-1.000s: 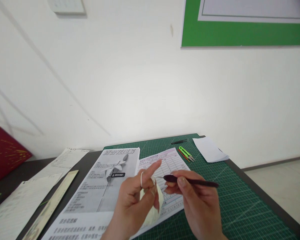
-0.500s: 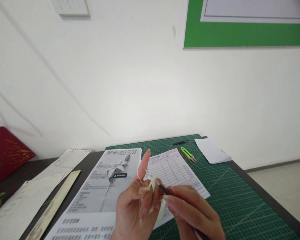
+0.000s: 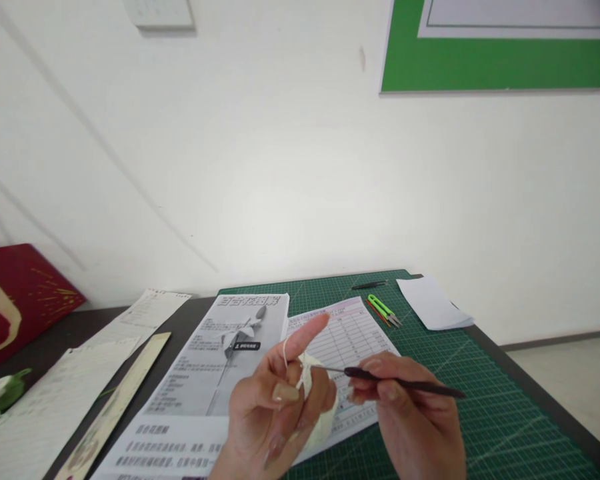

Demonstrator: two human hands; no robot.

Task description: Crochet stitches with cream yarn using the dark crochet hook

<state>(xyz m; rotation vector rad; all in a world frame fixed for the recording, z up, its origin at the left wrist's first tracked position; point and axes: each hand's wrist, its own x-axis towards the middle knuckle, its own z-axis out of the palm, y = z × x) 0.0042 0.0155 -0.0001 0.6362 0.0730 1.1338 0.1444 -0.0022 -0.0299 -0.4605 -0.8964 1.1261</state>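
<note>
My left hand [image 3: 275,407] pinches a small piece of cream crochet work [image 3: 306,375] between thumb and fingers. A strand of pale yarn [image 3: 285,352] loops round its raised index finger. More of the cream piece hangs behind the fingers, partly hidden. In my right hand [image 3: 410,407] is a crochet hook [image 3: 405,383] with a dark handle, held almost level. Its thin metal tip points left and meets the crochet work near the left fingertips; whether it sits inside a stitch I cannot tell.
Under the hands lie a printed pattern sheet [image 3: 190,380] and a ruled form [image 3: 350,327] on a green cutting mat [image 3: 460,373]. Green thread snips [image 3: 381,305], a black tool [image 3: 370,285] and white paper [image 3: 433,303] lie behind. Leftward are a ruler [image 3: 125,393], handwritten sheets [image 3: 75,387] and a red bag [image 3: 25,293].
The crochet hook has swung from steeply angled to nearly level as my right hand turned and shifted right. My left index finger has tipped rightward. The whole view has shifted slightly.
</note>
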